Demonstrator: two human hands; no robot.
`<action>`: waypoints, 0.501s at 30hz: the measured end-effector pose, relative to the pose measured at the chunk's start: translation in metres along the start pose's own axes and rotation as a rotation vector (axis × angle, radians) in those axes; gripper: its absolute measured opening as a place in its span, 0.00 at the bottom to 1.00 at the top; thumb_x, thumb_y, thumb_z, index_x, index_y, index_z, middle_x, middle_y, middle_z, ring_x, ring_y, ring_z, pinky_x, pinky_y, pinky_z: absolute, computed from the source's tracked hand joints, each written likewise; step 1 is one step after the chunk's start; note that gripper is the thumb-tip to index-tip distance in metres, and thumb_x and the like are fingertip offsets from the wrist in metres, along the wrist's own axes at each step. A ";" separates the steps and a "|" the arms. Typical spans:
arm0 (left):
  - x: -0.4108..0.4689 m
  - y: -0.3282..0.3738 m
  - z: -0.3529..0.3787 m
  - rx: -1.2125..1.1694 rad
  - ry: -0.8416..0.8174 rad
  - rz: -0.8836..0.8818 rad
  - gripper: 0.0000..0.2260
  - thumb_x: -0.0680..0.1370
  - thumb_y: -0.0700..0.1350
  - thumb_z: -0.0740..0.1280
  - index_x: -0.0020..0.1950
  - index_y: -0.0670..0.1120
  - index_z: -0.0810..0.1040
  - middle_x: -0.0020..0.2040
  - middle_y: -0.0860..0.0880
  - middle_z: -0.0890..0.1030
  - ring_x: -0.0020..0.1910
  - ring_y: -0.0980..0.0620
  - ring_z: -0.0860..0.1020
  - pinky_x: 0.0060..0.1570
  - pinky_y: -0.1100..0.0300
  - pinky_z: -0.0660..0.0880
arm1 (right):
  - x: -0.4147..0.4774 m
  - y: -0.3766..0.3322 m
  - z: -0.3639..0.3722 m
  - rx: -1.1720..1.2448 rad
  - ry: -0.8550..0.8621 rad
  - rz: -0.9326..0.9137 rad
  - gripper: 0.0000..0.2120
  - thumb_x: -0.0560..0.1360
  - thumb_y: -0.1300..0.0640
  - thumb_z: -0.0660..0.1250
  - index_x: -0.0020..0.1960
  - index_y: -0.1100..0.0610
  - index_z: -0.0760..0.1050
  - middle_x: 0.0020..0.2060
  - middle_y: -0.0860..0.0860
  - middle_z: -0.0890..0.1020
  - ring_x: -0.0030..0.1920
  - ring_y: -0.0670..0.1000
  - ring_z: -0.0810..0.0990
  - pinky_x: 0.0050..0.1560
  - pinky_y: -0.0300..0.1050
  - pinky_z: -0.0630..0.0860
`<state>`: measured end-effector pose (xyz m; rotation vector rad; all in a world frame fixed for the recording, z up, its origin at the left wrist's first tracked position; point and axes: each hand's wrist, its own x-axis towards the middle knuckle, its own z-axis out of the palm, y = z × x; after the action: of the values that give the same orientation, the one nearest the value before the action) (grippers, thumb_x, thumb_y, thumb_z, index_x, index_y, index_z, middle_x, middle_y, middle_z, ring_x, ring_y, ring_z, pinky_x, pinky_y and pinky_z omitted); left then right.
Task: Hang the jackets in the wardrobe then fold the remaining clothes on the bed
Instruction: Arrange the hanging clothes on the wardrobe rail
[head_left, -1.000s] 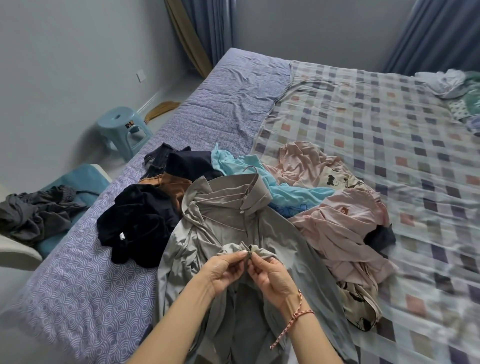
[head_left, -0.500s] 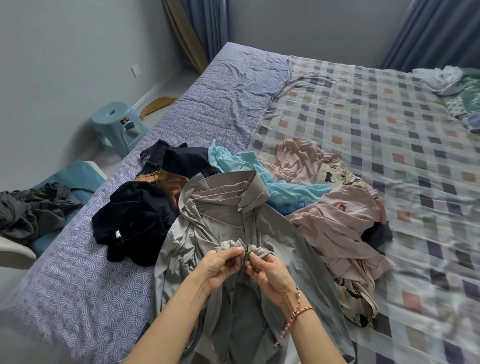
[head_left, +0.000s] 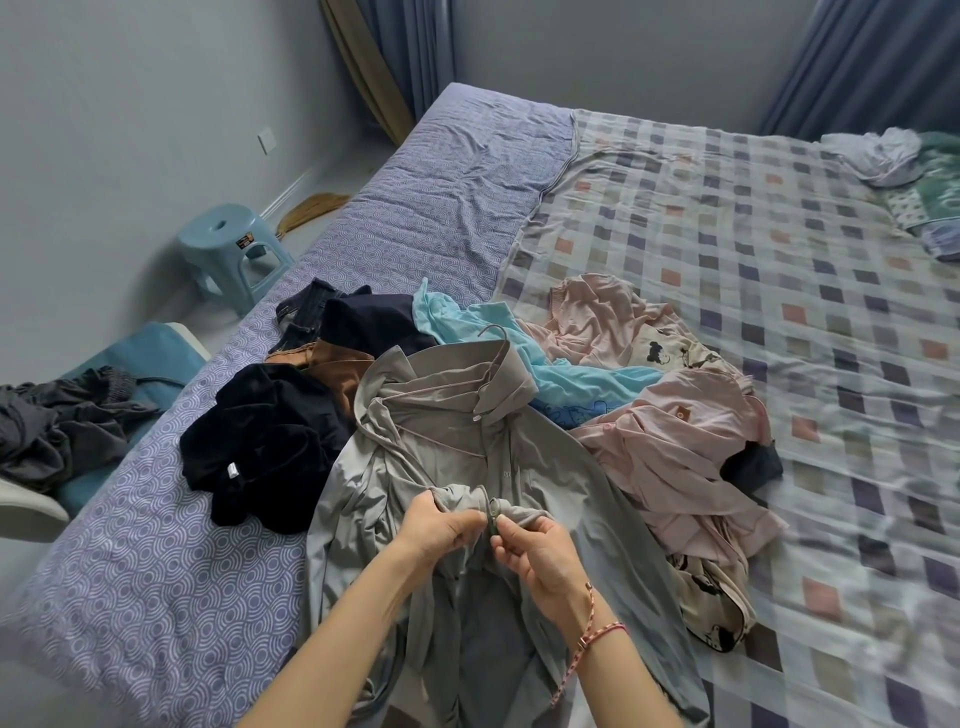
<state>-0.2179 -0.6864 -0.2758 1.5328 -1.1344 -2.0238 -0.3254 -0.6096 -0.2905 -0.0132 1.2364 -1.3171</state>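
Several dark clothes (head_left: 57, 441) are lying heaped on a blue-cushioned chair (head_left: 130, 358) far to the left of the grey jacket (head_left: 431, 467), and a pale blue stool (head_left: 234, 254) is standing beyond them near the grey wall (head_left: 104, 130). A black garment (head_left: 260, 441) is touching the jacket's left edge on the purple patterned sheet (head_left: 130, 571). The jacket is lying face up at the near edge of the bed (head_left: 467, 171), with a hanger hook (head_left: 496, 335) poking from its collar. Over the jacket's front, the left hand (head_left: 441, 525) is gripping bunched grey fabric, and the right hand (head_left: 540, 551) is pinching the same bunch just beside it. Right of the jacket, a turquoise garment (head_left: 545, 374) and pink clothes (head_left: 675, 447) are overlapping on a checked blanket (head_left: 805, 286). Blue curtains (head_left: 872, 57) are hanging behind.
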 end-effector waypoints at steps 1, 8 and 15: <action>0.000 0.000 -0.001 0.020 -0.007 -0.006 0.10 0.67 0.28 0.70 0.33 0.40 0.74 0.24 0.49 0.73 0.25 0.55 0.71 0.26 0.68 0.70 | 0.001 0.002 -0.001 -0.026 0.023 -0.007 0.07 0.75 0.72 0.63 0.41 0.63 0.74 0.28 0.53 0.80 0.25 0.46 0.76 0.29 0.35 0.76; -0.005 -0.022 -0.001 0.076 -0.020 -0.078 0.10 0.72 0.26 0.63 0.42 0.40 0.75 0.29 0.46 0.74 0.23 0.56 0.73 0.24 0.68 0.68 | 0.005 0.014 -0.004 -0.204 0.130 0.025 0.11 0.74 0.69 0.65 0.55 0.73 0.74 0.33 0.57 0.77 0.24 0.43 0.72 0.27 0.35 0.71; -0.006 -0.033 0.012 -0.053 0.131 -0.029 0.08 0.75 0.29 0.64 0.43 0.41 0.71 0.34 0.45 0.76 0.26 0.56 0.74 0.25 0.68 0.71 | 0.000 0.022 0.002 -0.205 0.235 -0.034 0.05 0.73 0.70 0.66 0.49 0.70 0.75 0.29 0.56 0.76 0.27 0.47 0.73 0.26 0.37 0.69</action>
<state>-0.2213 -0.6572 -0.2966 1.6373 -1.0061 -1.9249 -0.3082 -0.6033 -0.3029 -0.0257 1.5741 -1.2412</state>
